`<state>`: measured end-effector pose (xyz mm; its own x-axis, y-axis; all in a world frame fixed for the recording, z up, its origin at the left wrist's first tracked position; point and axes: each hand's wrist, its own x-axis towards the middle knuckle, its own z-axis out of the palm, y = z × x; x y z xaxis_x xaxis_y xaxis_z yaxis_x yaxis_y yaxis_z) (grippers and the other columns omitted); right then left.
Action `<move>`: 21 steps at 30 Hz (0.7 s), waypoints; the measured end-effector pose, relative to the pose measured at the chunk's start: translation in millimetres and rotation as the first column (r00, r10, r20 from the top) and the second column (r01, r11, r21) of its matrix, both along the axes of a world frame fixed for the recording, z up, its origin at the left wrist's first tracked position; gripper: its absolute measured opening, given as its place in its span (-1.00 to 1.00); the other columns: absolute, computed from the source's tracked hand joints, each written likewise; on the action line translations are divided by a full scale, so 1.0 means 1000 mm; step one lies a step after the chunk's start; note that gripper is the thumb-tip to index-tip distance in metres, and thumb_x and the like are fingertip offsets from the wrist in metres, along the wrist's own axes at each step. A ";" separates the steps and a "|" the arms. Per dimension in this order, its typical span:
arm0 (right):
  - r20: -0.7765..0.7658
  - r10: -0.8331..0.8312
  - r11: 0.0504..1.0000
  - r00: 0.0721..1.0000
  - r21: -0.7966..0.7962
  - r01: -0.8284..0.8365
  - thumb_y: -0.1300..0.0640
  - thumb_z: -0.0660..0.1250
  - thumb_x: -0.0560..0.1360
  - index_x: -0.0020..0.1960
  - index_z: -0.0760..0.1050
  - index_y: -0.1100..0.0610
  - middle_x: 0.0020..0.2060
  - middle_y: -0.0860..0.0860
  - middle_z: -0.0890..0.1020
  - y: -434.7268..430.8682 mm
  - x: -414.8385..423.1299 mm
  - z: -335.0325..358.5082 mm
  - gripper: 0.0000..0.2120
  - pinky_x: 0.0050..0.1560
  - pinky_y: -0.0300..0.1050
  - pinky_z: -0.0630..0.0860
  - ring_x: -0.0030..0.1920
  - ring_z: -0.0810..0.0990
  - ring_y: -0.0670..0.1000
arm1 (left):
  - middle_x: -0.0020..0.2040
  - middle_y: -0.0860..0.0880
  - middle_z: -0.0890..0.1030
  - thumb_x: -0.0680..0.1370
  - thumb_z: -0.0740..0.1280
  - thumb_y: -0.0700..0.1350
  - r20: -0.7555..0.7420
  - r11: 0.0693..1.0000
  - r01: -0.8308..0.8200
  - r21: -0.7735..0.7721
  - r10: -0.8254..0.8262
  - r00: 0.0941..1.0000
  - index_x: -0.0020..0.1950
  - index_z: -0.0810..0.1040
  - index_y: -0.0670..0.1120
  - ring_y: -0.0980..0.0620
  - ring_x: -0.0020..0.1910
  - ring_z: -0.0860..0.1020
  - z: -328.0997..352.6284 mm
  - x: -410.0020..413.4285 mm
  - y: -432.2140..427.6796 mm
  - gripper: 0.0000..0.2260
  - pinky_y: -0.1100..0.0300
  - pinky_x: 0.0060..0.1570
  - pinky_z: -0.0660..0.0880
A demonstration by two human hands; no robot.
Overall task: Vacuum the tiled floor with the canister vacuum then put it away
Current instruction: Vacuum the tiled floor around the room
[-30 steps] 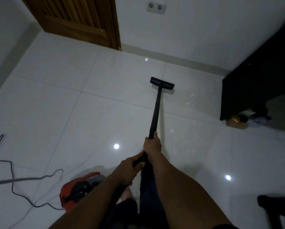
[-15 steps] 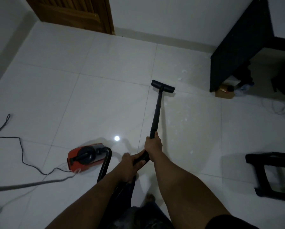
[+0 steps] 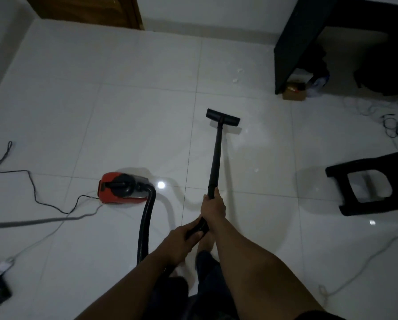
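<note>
A black vacuum wand (image 3: 216, 153) slants forward over the white tiled floor (image 3: 135, 116), and its flat floor head (image 3: 223, 117) rests on a tile ahead of me. My right hand (image 3: 213, 207) grips the wand's lower end. My left hand (image 3: 182, 242) holds the handle just behind it. The red and black canister (image 3: 122, 188) sits on the floor to my left, with a black hose (image 3: 146, 222) curving from it toward my hands. White crumbs (image 3: 237, 75) lie beyond the head near the far wall.
A black desk (image 3: 292, 42) stands at the back right with a small box (image 3: 293, 91) under it. A black stool (image 3: 368, 183) lies at the right. Power cords (image 3: 32, 188) trail across the left floor, more cables (image 3: 396, 128) at the right. A wooden door (image 3: 87, 10) is at the back.
The floor head has been drawn back toward me, away from the far wall. My view has shifted back and down, so the canister now sits further ahead on my left.
</note>
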<state>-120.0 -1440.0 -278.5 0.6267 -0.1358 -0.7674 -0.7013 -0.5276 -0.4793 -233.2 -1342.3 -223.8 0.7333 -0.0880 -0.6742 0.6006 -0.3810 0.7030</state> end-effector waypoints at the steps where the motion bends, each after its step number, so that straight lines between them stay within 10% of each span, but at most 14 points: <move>1: -0.005 -0.013 1.000 1.000 0.001 0.013 0.00 0.16 0.67 0.61 0.06 -0.10 0.26 0.08 0.56 -0.002 -0.015 0.000 -0.44 -0.09 -0.14 0.50 -0.01 0.56 0.03 | 0.01 -0.01 0.68 0.64 0.20 0.17 -0.014 1.000 0.007 0.000 -0.007 1.000 0.42 0.22 0.45 0.15 -0.19 0.61 0.004 -0.013 0.000 -0.62 0.25 -0.28 0.58; 4: -0.026 -0.026 0.999 0.999 -0.034 0.025 -0.05 0.15 0.65 0.60 0.06 -0.15 0.22 0.06 0.58 -0.009 -0.066 -0.006 -0.44 0.00 -0.09 0.54 0.05 0.60 0.07 | -0.20 0.07 0.61 0.65 0.22 0.12 -0.046 1.000 0.026 -0.010 -0.027 0.999 0.48 0.24 0.34 0.16 -0.28 0.54 0.015 -0.055 -0.002 -0.59 0.35 -0.43 0.47; 13: -0.053 -0.069 0.994 0.996 -0.084 0.065 -0.17 0.13 0.54 0.56 0.08 -0.25 0.29 0.02 0.53 -0.009 -0.236 -0.043 -0.39 0.17 0.10 0.56 0.31 0.46 0.13 | 0.07 0.13 0.63 0.65 0.25 0.07 -0.089 0.998 0.016 -0.062 -0.021 0.996 0.50 0.30 0.29 0.32 -0.21 0.59 0.028 -0.215 0.009 -0.59 0.32 -0.25 0.55; 17: -0.083 -0.114 0.990 0.990 -0.088 0.107 -0.16 0.14 0.54 0.56 0.08 -0.26 0.31 0.04 0.49 -0.014 -0.285 -0.047 -0.39 0.13 0.09 0.59 0.22 0.51 0.12 | 0.28 0.13 0.58 0.67 0.23 0.05 -0.093 0.995 0.063 -0.076 -0.070 0.993 0.53 0.28 0.25 0.43 0.07 0.38 0.034 -0.257 0.006 -0.58 -0.05 0.21 0.50; 21: -0.088 -0.080 0.993 0.993 -0.096 0.072 -0.12 0.15 0.57 0.58 0.08 -0.21 0.25 0.06 0.54 -0.020 -0.309 -0.045 -0.41 0.15 0.12 0.57 0.15 0.54 0.14 | 0.33 -0.01 0.58 0.67 0.22 0.06 -0.115 0.995 0.059 -0.080 -0.068 0.991 0.55 0.25 0.22 0.20 0.23 0.47 0.031 -0.281 -0.001 -0.56 -0.06 0.28 0.44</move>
